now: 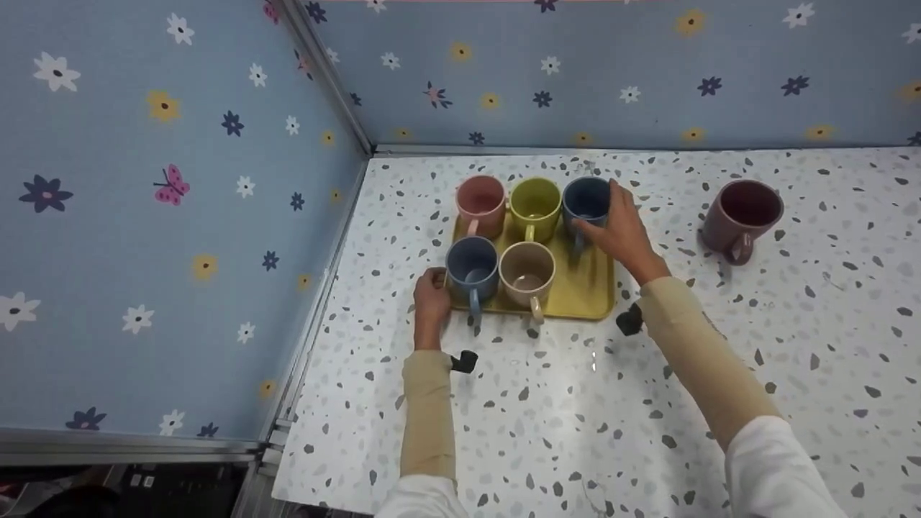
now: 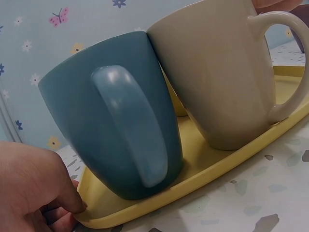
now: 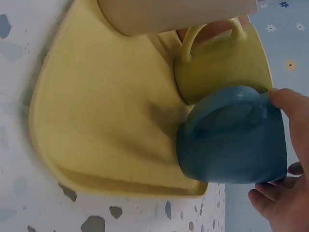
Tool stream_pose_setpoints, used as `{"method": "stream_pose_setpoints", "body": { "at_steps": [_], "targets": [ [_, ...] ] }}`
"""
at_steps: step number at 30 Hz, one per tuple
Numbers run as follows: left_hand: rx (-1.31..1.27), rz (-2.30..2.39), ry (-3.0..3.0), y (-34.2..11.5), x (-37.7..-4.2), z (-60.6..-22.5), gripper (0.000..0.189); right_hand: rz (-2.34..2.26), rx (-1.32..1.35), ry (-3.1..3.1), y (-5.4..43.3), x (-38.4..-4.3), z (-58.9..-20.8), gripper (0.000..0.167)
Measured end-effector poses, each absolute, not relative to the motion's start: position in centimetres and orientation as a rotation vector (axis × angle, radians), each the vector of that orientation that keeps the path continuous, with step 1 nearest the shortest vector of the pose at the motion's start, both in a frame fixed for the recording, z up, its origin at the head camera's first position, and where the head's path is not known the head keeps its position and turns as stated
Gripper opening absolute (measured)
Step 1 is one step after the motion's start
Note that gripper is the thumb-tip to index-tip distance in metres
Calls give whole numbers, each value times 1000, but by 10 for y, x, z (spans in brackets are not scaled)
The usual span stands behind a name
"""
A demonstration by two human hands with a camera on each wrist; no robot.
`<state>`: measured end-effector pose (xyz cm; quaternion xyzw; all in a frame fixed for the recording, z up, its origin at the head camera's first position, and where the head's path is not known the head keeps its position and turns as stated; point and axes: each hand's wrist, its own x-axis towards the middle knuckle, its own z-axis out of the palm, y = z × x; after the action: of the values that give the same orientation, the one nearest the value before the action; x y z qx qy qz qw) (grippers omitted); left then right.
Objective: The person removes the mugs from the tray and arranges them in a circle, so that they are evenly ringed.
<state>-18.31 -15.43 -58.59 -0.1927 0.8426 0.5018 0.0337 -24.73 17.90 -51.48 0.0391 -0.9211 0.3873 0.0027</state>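
A yellow tray [image 1: 584, 291] carries several upright mugs. My right hand [image 1: 626, 234] grips a dark blue mug [image 3: 231, 140] at the tray's back right corner, thumb on the handle side near the rim and fingers around the far side. Beside it stand a yellow-green mug [image 1: 535, 205] and a pink mug [image 1: 481, 201]. In the front row are a second blue mug [image 2: 116, 121] at the left and a beige mug [image 2: 212, 77] touching it, handles toward me. My left hand [image 1: 431, 306] holds the tray's left edge near the front corner, fingers curled at the rim.
A maroon mug [image 1: 745, 216] stands on the speckled white table [image 1: 532, 417], off to the right of the tray. Flower-patterned panels [image 1: 575, 79] rise at the back and left. Bare tray surface shows at the front right corner.
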Motion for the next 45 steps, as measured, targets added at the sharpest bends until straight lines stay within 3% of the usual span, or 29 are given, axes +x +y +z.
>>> {"method": "stream_pose_setpoints", "body": {
  "at_steps": [13, 45],
  "targets": [
    [-597, 1504, 2614, -154, -182, -589, 37, 1314, -21, -2892, 166, -251, -517, 114],
    [-601, 1529, 2624, -154, -183, -586, 33, 1410, 94, -2584, 181, -225, -538, 106]
  ]
}}
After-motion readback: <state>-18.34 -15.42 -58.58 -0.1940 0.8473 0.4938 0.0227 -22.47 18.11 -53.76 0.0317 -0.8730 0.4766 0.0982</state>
